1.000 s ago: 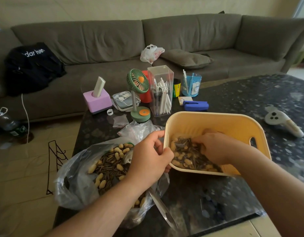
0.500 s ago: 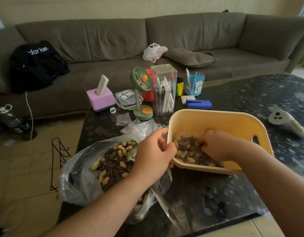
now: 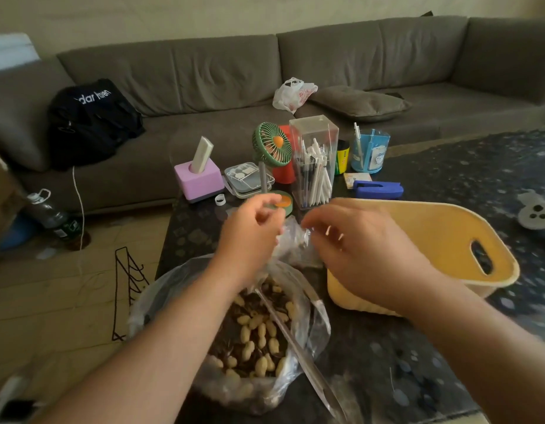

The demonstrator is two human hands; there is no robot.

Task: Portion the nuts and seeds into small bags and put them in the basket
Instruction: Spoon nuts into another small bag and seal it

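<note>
A large clear bag (image 3: 308, 316) lies open at the table's near left, full of peanuts and sunflower seeds (image 3: 259, 335). The yellow basket (image 3: 448, 240) stands to its right; my right forearm hides the basket's inside. Between the two, a small crumpled clear bag (image 3: 295, 243) is held up above the table. My left hand (image 3: 250, 231) pinches its left side with curled fingers. From the right, my right hand (image 3: 357, 249) pinches the bag's top edge. Both hands are blurred by motion.
Behind the hands stand a green desk fan (image 3: 271, 148), a clear box of pens (image 3: 314, 160), a purple holder (image 3: 199, 179), a blue cup (image 3: 369, 151) and a blue stapler (image 3: 378, 188). A white controller (image 3: 534, 212) lies at far right. The table's left edge drops to the floor.
My right hand came out of the basket and my left hand rose off the big bag. Both now meet at the small clear bag between them. The view has shifted closer.
</note>
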